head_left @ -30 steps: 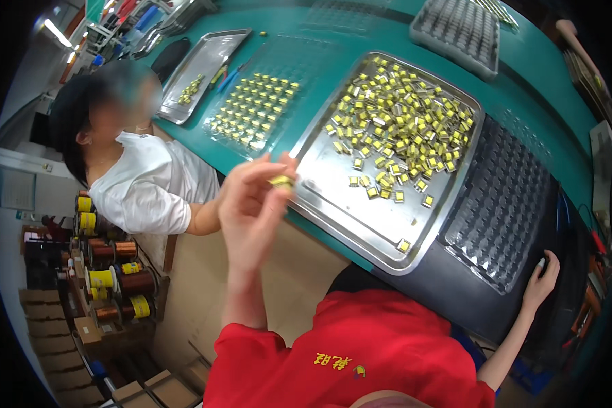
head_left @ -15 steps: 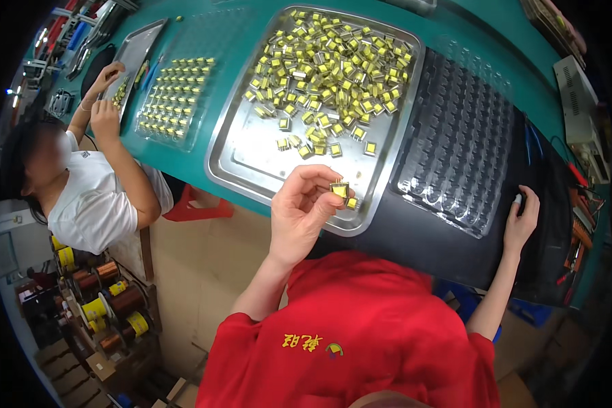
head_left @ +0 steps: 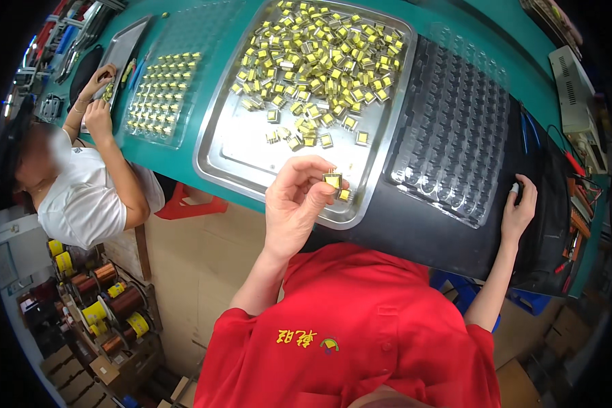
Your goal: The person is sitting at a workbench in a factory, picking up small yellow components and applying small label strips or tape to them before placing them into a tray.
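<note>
Above the near edge of a metal tray (head_left: 214, 160), my left hand (head_left: 294, 204) pinches a small transformer (head_left: 332, 180) between thumb and fingers. Its yellow-wrapped face is toward me and its pins point up. Another yellow transformer (head_left: 345, 195) shows just beyond my fingertips, low in the tray. A large heap of the same transformers (head_left: 319, 61) fills the tray's far part, with a few loose ones nearer. Off to the right, my right hand (head_left: 519, 211) rests on the black mat (head_left: 449, 248) with fingers loosely stretched, holding nothing. One of its fingertips wears a pale cover.
A clear plastic blister tray (head_left: 449, 136) with rows of pockets lies right of the metal tray. Left of it stands another blister tray (head_left: 160, 98) partly filled with transformers. A co-worker (head_left: 88, 183) sits at the left. Pliers (head_left: 532, 129) and a grey instrument (head_left: 578, 102) are far right.
The whole view has shifted slightly, so tray and hands appear a little higher and further left. My left hand keeps its pinch on the transformer. The co-worker's hands have come closer together.
</note>
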Tool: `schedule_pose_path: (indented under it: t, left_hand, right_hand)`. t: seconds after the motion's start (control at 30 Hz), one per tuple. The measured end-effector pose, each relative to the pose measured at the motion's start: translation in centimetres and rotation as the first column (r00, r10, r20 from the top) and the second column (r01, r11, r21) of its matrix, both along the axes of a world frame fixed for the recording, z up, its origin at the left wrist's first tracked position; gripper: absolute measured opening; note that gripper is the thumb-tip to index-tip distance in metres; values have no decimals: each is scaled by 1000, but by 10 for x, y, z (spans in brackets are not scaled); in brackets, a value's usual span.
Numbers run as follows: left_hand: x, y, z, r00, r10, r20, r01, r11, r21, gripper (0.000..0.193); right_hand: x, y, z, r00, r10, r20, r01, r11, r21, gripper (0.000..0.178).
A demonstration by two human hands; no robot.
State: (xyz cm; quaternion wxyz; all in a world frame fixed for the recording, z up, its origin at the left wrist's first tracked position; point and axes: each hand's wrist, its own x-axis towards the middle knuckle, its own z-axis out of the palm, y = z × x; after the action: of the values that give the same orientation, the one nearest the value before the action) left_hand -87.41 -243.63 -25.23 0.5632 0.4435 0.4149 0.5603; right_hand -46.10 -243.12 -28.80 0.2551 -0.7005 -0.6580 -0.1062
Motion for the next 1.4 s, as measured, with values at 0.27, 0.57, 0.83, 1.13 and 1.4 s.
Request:
schedule_pose_path:
  t: [0.27, 0.57, 0.83, 1.13, 1.4]
  left_hand:
    - [-2, 2, -3, 1000, -10, 10, 10, 1000, 8, 27]
    - [-1, 3, -8, 998, 16, -66, -17, 1000, -8, 27]
    - [-1, 7, -12, 998, 40, -38, -40, 999, 8, 22]
    - [-4, 3, -18, 995, 103, 17, -103, 994, 32, 16]
    - [-11, -5, -20, 972, 228, 56, -230, 973, 27, 21]
  right_hand:
    - [-2, 1, 0, 1000, 6, 1, -6, 1000, 8, 33]
    - [-3, 2, 0, 1000, 6, 21, -6, 1000, 8, 33]
    - [-5, 7, 1, 1000, 8, -2, -8, 1000, 26, 34]
    - [-8, 8, 7, 999, 33, 36, -33, 999, -9, 33]
    - [-71, -12, 65, 954, 8, 300, 28, 993, -114, 44]
